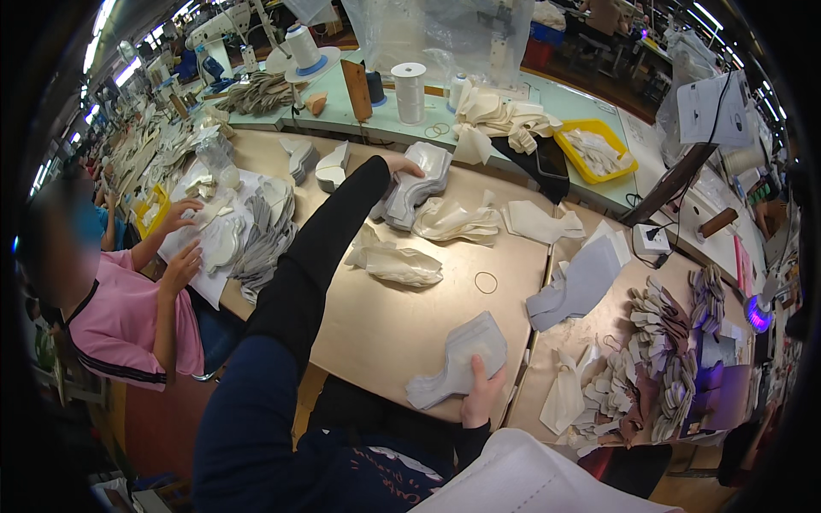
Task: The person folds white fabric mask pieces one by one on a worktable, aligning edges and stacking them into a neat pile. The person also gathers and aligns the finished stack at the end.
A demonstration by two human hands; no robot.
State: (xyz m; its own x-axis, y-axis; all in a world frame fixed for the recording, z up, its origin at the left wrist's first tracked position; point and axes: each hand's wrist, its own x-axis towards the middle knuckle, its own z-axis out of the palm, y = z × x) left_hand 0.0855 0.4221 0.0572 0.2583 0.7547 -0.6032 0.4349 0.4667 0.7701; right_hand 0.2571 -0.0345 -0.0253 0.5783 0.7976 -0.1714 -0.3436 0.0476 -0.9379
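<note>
My right hand (482, 392) grips a flat stack of light grey cut pieces (470, 346) by its lower right edge, close to the table's front. The thumb lies on top and the fingers are beneath, mostly hidden. Stretched far forward, my left hand (402, 164) has its fingers closed over the edge of a taller stack of grey cut pieces (419, 190). Two smaller stacks, one of grey pieces (299, 161) and one of white-topped pieces (332, 168), stand left of it. Crumpled cream pieces (457, 221) lie just to its right, with another cream bundle (398, 261) nearer me.
A rubber band (486, 282) lies on the tan table (368, 342). More grey pieces (581, 278) and piles of strips (658, 359) cover the right side. Thread spools (410, 94) and a yellow basket (594, 152) stand behind. A person in pink (128, 316) works at the left.
</note>
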